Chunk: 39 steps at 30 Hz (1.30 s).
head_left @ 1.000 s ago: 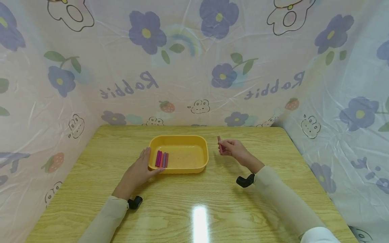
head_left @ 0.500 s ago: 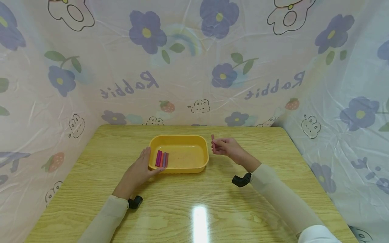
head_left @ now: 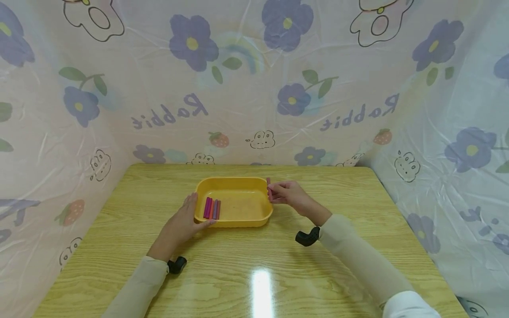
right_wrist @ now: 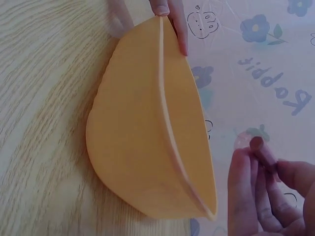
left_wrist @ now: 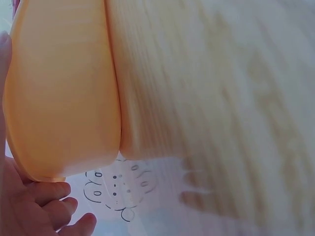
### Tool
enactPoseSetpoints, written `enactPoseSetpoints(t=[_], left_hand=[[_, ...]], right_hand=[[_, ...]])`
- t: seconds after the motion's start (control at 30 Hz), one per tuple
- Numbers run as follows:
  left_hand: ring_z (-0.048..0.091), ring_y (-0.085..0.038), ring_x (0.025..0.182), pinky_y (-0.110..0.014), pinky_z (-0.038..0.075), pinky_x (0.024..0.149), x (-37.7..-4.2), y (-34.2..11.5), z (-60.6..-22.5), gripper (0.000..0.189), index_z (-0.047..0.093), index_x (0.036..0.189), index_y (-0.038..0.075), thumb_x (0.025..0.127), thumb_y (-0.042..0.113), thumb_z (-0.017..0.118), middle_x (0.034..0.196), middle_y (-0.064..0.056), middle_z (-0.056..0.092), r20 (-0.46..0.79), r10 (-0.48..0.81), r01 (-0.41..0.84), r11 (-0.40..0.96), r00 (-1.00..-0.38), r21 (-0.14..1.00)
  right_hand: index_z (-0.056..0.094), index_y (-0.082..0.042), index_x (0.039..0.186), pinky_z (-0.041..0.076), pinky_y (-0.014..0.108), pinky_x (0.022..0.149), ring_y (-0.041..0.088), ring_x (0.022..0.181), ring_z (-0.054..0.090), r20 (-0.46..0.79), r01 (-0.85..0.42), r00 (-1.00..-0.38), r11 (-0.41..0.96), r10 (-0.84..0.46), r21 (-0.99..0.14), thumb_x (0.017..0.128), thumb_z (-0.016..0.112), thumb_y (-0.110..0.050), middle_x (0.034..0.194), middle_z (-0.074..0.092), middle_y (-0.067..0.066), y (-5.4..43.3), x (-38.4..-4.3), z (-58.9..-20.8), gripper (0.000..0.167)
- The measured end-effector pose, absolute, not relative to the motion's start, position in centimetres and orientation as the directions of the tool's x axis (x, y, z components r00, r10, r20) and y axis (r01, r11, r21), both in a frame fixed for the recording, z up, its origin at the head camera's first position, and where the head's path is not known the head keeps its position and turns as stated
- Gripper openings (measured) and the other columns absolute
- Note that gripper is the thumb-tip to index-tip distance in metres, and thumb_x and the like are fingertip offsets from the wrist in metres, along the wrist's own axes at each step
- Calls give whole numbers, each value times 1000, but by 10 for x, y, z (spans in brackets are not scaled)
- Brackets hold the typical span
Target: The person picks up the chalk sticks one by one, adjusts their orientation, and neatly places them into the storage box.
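Observation:
My right hand (head_left: 293, 195) pinches a brownish-red crayon (head_left: 268, 182) between thumb and fingertips, close by the right end of a yellow tray (head_left: 238, 224). In the right wrist view the crayon (right_wrist: 263, 152) shows its blunt end above the fingers. My left hand (head_left: 180, 226) holds the tray's left front corner, thumb along the front rim and fingers against the left end. Several crayons (head_left: 212, 209) in magenta, orange-red, mauve and brown lie side by side at the tray's left. The left wrist view shows the tray's outer wall (left_wrist: 64, 98) with the left fingers at its end.
The tray sits on a wood-grain table (head_left: 222, 274) with a bright reflection near the front. A patterned curtain (head_left: 246, 97) closes off the back and sides. Black wrist devices (head_left: 308, 237) sit at both cuffs.
My right hand has moved left with the crayon, from beside the tray to its right rim. The left hand, the tray and the crayons in it have stayed put.

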<state>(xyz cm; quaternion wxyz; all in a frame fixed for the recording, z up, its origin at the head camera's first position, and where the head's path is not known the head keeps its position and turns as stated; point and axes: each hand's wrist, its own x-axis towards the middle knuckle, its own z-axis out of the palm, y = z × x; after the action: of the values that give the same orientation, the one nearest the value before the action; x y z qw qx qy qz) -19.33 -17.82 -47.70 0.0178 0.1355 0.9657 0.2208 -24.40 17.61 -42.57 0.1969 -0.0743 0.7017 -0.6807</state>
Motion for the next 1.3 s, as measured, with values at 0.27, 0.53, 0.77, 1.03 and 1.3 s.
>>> enactPoseSetpoints(t=[0.27, 0.53, 0.77, 1.03, 1.3], left_hand=[[8, -32, 140, -52, 21, 107, -192, -177, -476, 116, 2, 149, 2, 74, 78, 47, 153, -18, 10, 33, 271, 257, 858, -962, 445], [9, -32, 140, -52, 21, 107, -192, -176, -475, 116, 2, 149, 2, 74, 78, 46, 153, -18, 9, 34, 271, 258, 861, -962, 438], [9, -32, 140, -52, 21, 107, -191, -176, -474, 116, 2, 149, 2, 73, 79, 45, 153, -18, 9, 27, 265, 251, 867, -964, 431], [10, -32, 139, -52, 22, 106, -193, -176, -476, 118, 1, 149, 4, 72, 81, 45, 153, -18, 9, 27, 258, 244, 869, -966, 431], [10, -33, 139, -53, 21, 106, -194, -176, -477, 117, -1, 149, 5, 72, 80, 46, 154, -17, 7, 8, 253, 231, 870, -967, 436]], right_hand=[[60, 11, 102, 48, 46, 86, 40, 96, 60, -175, 154, -895, 85, -411, -984, 95, 54, -25, 97, 62, 21, 157, -247, -431, 37], [60, 13, 106, 52, 39, 82, 28, 86, 64, -179, 157, -878, 88, -443, -984, 96, 53, -23, 96, 63, 20, 139, -250, -435, 38], [64, 8, 102, 49, 45, 84, 22, 80, 64, -197, 170, -876, 100, -441, -980, 95, 55, -22, 105, 59, 32, 125, -252, -441, 32], [60, 13, 109, 52, 40, 80, 19, 78, 64, -208, 160, -877, 145, -434, -976, 95, 55, -23, 105, 59, 31, 109, -254, -445, 39], [56, 18, 111, 55, 36, 74, 16, 72, 63, -212, 171, -878, 132, -430, -976, 95, 54, -16, 92, 64, 23, 96, -254, -453, 38]])
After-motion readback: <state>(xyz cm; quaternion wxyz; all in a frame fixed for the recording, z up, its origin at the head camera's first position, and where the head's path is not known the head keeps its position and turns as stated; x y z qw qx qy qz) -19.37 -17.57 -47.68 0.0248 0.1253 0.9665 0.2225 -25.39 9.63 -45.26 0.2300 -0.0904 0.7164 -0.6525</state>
